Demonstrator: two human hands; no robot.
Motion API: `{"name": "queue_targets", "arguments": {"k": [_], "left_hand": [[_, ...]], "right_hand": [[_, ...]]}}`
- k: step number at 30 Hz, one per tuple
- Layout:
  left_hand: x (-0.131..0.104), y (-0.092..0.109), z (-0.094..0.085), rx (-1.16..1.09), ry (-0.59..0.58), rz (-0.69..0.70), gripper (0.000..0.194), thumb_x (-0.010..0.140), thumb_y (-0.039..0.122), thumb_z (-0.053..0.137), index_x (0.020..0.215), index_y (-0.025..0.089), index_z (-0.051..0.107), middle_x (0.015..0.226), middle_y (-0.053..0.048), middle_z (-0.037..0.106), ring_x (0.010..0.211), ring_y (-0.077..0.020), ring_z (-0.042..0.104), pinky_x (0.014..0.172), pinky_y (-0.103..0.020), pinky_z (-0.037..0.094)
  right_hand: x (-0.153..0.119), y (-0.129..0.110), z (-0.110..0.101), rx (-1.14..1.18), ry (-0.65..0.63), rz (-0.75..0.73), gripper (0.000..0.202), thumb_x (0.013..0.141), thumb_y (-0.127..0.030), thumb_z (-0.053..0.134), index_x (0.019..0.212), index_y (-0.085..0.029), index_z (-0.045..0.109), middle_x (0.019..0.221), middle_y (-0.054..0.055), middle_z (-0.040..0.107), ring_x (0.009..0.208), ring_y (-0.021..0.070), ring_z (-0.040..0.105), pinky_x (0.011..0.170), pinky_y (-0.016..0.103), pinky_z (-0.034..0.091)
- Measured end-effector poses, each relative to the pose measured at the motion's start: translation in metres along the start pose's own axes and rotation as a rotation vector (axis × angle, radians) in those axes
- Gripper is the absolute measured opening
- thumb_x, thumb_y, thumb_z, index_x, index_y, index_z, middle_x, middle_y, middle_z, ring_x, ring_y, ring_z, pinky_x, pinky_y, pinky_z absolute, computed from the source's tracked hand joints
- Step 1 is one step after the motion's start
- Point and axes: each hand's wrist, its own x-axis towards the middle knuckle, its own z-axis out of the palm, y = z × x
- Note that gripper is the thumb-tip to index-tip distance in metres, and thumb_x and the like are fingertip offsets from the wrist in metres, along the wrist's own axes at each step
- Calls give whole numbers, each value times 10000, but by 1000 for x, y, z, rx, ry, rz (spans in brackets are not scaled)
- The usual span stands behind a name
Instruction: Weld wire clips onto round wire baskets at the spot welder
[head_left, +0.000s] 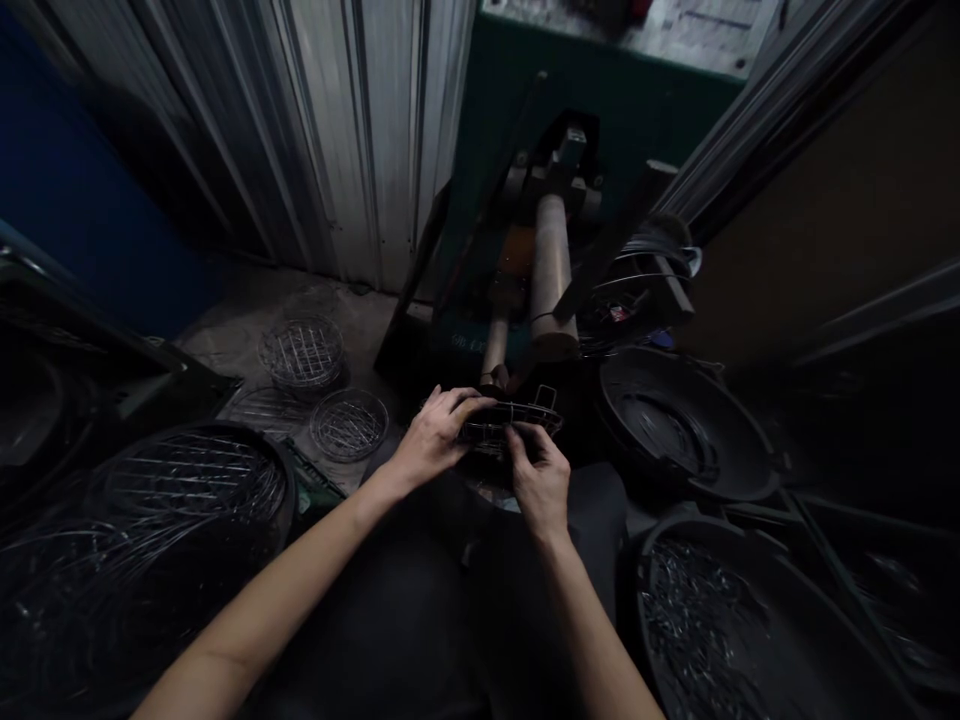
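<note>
Between my hands is a round wire basket (491,432) with a small wire loop sticking up at its right side. My left hand (442,430) grips its left rim, thumb and fingers closed on the wire. My right hand (538,465) pinches at the front right of the basket; whether a small wire part is also in those fingers is too dark to tell. Just beyond the basket is the lower electrode arm (496,345) of a green machine (480,230), which looks like a spot welder. A thick metal cylinder (553,270) juts out above it.
On the floor to the left are stacked wire baskets (301,352) and another round wire basket (349,425). A black tub (289,490) of wire grids stands at lower left. On the right are a black basin (690,425) with wire rings and a tub (645,600) of small metal pieces.
</note>
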Motion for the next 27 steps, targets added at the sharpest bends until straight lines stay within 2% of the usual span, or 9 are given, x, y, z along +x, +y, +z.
{"name": "queue_targets", "arguments": {"k": [16, 22, 27], "left_hand": [[11, -12, 1, -3, 16, 2, 566, 741, 69, 555, 1262, 255, 440, 1210, -42, 520, 1163, -192, 501, 1104, -485, 273], [13, -15, 0, 33, 14, 18, 571, 743, 63, 552, 1270, 254, 441, 1220, -52, 517, 1159, -200, 504, 1101, -504, 268], [12, -19, 6, 88, 75, 51, 563, 745, 54, 553, 1263, 251, 457, 1217, -61, 523, 1153, -204, 515, 1089, -524, 282]], "right_hand": [[16, -1, 8, 13, 7, -15, 298, 815, -458, 575, 862, -171, 637, 791, 20, 652, 702, 146, 570, 685, 248, 443], [17, 5, 9, 0, 17, -37, 291, 816, -449, 580, 870, -169, 635, 805, 19, 646, 741, 151, 575, 709, 251, 439], [18, 8, 12, -11, 23, -107, 249, 848, -412, 545, 864, -174, 618, 804, 12, 637, 748, 143, 574, 722, 247, 437]]}}
